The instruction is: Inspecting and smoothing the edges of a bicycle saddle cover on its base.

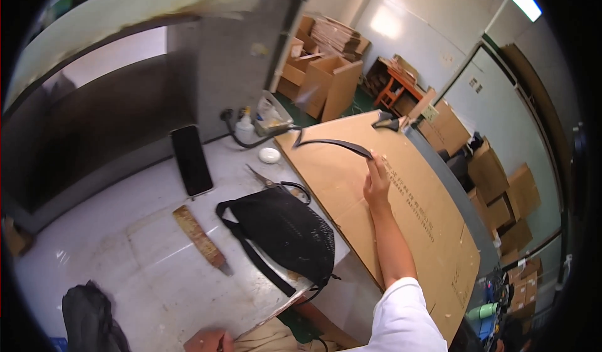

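Note:
My right hand (pixel 376 181) reaches out over a large brown cardboard sheet (pixel 351 183), its fingers closed on one end of a black curved strip (pixel 335 142). The strip's other end lies toward the sheet's far left corner. At the lower edge, my left hand (pixel 210 341) shows only in part near my lap, and its fingers cannot be made out. Between the hands, on the white table, rests a black mesh bag (pixel 288 226) with a strap. Scissors (pixel 268 181) with black handles lie just beyond it. To its left is a short blade tool (pixel 200 236) with a worn, wrapped handle.
A black phone (pixel 192 161) leans against a grey metal cabinet (pixel 226 63). Nearby stand a white round lid (pixel 269 156), a small bottle (pixel 244 127) and a plastic tub (pixel 271 115). Dark cloth (pixel 91 317) lies at lower left. Cardboard boxes (pixel 326 82) stand behind.

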### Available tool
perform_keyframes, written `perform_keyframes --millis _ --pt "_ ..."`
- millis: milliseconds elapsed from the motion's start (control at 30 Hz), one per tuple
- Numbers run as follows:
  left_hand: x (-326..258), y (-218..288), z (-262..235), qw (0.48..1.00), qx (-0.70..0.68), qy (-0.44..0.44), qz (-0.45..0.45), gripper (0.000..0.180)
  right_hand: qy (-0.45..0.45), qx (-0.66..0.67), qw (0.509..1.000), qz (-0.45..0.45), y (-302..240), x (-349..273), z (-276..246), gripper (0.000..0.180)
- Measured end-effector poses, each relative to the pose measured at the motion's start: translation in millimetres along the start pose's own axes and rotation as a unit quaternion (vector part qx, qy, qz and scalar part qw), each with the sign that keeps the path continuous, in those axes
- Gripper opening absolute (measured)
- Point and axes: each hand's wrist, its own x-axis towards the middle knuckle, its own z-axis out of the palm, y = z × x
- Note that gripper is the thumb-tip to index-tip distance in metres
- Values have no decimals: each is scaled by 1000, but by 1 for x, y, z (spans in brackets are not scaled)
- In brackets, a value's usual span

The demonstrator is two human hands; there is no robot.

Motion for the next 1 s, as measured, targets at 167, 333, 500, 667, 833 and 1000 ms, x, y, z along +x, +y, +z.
perform_keyframes --millis 167,333,500,667,833,1000 --pt "-3 -1 -7 996 -84 -12 2 7 4 28 999 26 -49 -8 -58 35" --pt "-24 -14 -10 873 -457 -48 -167 64 -13 84 995 -54 -186 30 -124 26" --pt "16 -3 -11 627 -749 113 -180 102 -96 384 882 -257 -317 22 -145 19" --pt "11 -16 -37 554 -776 213 -214 62 -145 496 829 -213 -388 -5 -152 24" --pt "-13 -20 -78 595 -735 229 -230 60 -117 559 807 -150 -392 -22 -156 26" --pt "-23 -16 -98 970 22 240 -39 68 32 596 802 4 -402 -8 -165 15"
